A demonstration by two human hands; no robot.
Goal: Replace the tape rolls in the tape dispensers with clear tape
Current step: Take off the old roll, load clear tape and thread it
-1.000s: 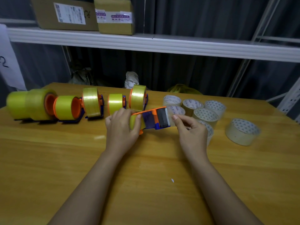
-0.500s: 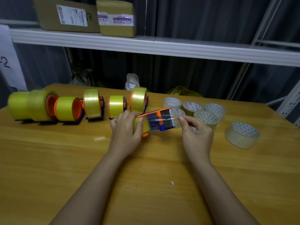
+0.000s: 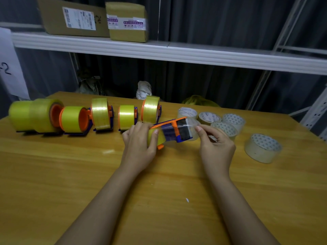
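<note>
My left hand [image 3: 139, 142] grips an orange and blue tape dispenser [image 3: 174, 130] by its yellow roll [image 3: 152, 137], just above the wooden table [image 3: 88, 174]. At the dispenser's right end, my right hand [image 3: 215, 145] pinches the loose end of the tape between thumb and forefinger. Several more dispensers loaded with yellow tape [image 3: 100, 114] stand in a row at the back left. Several clear tape rolls [image 3: 225, 128] lie behind my right hand, and one clear roll [image 3: 262, 147] lies apart at the right.
A white shelf [image 3: 177, 52] runs above the table's far edge with two cardboard boxes [image 3: 127, 22] on it. A white metal rack upright [image 3: 316, 112] stands at the right edge. Crumpled bags sit behind the table.
The dispenser has tilted and shifted slightly right. My right hand has pulled the tape's end a little away from the dispenser's mouth.
</note>
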